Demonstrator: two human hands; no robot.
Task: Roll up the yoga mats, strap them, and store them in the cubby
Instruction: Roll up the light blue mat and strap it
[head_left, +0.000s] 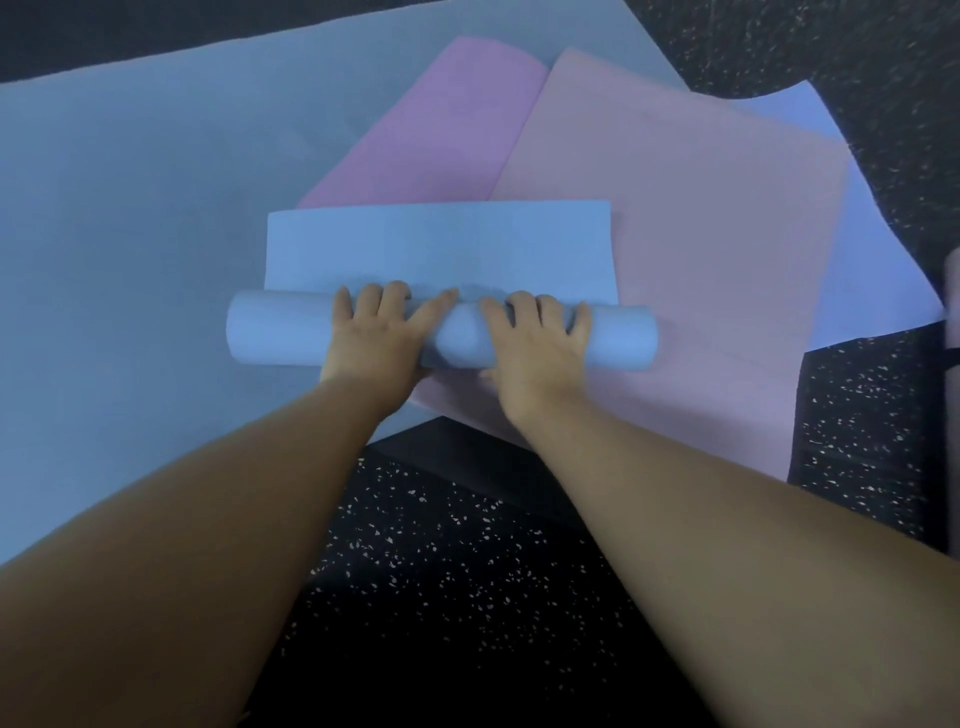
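Note:
A light blue yoga mat (441, 244) lies mostly rolled, with a short flat tail beyond the roll (275, 332). My left hand (382, 332) presses on top of the roll left of its middle, fingers spread over the far side. My right hand (530, 343) presses on it right of the middle in the same way. The roll rests across a pale pink mat (685, 260). A purple-pink mat (447, 124) lies behind it, and a large grey-blue mat (130, 218) spreads to the left.
A lavender mat (852, 244) shows under the pink one at the right. Black speckled rubber floor (467, 545) fills the foreground and the right side. A pinkish upright object with a dark strap (951, 322) sits at the right edge.

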